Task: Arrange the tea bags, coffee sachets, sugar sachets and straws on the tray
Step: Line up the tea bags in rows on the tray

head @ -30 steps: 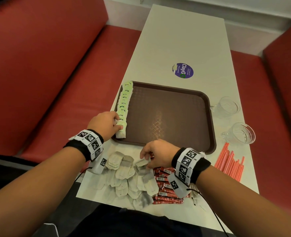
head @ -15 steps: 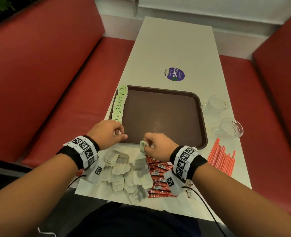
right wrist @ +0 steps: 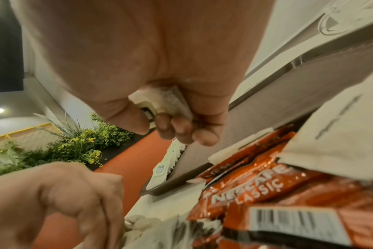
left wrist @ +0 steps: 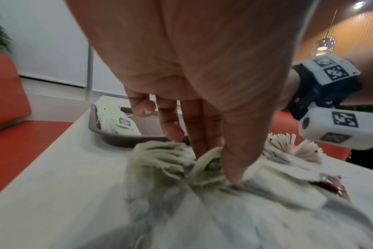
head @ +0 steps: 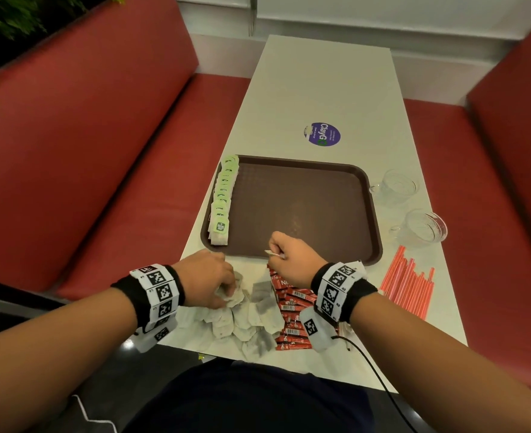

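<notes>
A brown tray (head: 320, 195) lies in the middle of the white table, with a row of green-tagged tea bags (head: 222, 201) along its left edge. Loose tea bags (head: 242, 317) are heaped on the table in front of the tray. My left hand (head: 226, 285) reaches into this heap, thumb and finger pinching one tea bag (left wrist: 211, 166). My right hand (head: 278, 251) hovers over the tray's near rim, fingers curled round another tea bag (right wrist: 170, 101). Red coffee sachets (head: 292, 307) lie under my right wrist. Red straws (head: 408, 285) lie to the right.
Two glass cups (head: 395, 185) (head: 423, 226) stand right of the tray. White paper sachets (right wrist: 330, 134) lie over the coffee sachets. A purple sticker (head: 323, 134) marks the table beyond the tray. Red benches (head: 101, 167) flank the table.
My left hand has left the row on the tray and come back to the heap. My right hand has lifted a tea bag from the heap to the tray's near rim.
</notes>
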Demonstrator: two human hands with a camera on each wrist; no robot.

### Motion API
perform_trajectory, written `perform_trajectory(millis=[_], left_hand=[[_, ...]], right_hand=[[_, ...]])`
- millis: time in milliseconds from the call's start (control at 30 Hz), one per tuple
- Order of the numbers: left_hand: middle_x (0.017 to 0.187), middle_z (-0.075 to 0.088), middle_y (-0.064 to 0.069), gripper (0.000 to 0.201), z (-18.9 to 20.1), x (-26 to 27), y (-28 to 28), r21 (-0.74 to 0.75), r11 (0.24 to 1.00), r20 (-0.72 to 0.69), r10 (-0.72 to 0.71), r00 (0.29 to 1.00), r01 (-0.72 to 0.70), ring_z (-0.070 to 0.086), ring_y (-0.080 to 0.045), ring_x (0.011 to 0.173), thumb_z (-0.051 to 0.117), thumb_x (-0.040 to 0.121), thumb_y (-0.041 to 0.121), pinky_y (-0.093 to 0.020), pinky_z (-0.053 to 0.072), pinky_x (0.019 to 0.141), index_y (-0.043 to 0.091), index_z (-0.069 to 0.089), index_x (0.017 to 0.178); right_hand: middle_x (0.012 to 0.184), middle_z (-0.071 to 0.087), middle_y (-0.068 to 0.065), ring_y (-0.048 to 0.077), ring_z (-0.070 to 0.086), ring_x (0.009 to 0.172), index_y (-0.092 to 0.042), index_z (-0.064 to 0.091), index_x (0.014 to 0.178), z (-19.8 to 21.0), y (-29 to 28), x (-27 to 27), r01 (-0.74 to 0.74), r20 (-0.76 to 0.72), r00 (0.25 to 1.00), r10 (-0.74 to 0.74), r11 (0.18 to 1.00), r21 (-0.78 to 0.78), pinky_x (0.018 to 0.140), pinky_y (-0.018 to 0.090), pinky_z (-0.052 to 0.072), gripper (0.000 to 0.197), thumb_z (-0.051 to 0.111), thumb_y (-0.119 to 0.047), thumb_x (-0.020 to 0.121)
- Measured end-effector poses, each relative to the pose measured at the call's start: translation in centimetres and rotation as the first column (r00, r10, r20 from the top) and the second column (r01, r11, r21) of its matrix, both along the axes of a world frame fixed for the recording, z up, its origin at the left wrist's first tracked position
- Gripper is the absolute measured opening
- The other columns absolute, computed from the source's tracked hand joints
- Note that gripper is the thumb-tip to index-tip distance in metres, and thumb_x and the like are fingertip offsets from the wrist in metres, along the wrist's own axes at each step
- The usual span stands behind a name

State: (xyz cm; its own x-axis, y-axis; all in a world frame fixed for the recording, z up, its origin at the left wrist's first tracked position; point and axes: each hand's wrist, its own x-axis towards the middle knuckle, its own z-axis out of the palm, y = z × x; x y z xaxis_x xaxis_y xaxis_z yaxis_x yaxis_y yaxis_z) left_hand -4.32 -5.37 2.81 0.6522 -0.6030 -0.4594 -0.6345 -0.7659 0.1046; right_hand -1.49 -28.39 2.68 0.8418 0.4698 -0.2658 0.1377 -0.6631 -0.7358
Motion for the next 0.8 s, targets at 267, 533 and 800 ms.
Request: perform_trajectory(millis=[267,533,800], left_hand=[[0.09,0.067,0.015,0.017,2.6,2.5,-0.4,-0.325,0.933,0.105,0.196,0.975,-0.153,0.052,-0.006,0.088,0.063,0.091,0.044,-0.026,0.037,0.075,0.037,0.073,0.104],[0.077,0.066,0.016,0.006,3.8,4.3,-0.9,-0.59,0.796,0.179,0.29,0.94,-0.134,0.049,-0.005,0.077,0.071,0.088,0.036,-0.029,0.043,0.071,0.033,0.075,0.091],[0.073,0.068,0.009,0.013,2.2,6.6,-0.9,-0.71,0.436,-0.294,0.529,0.796,-0.553,0.054,-0.003,0.063,0.082,0.079,0.028,-0.023,0.046,0.064,0.034,0.074,0.088]], right_hand=[[0.088,0.06,-0.014,0.005,0.056,0.075,-0.024,0.063,0.102,0.0,1.0,0.3,-0.145,0.078,0.986,0.148,0.988,-0.044,0.065,0.017,0.042,0.025,0.076,-0.031,0.083],[0.071,0.06,-0.001,0.017,0.056,0.066,-0.02,0.059,0.075,-0.1,2.6,1.9,-0.03,0.13,0.991,0.024,0.999,0.044,0.06,0.029,0.042,0.018,0.069,-0.025,0.089],[0.069,0.062,-0.005,0.007,0.05,0.057,-0.024,0.065,0.081,0.4,2.3,5.2,0.114,0.069,0.989,-0.13,0.973,0.202,0.055,0.028,0.043,0.011,0.072,-0.026,0.089]])
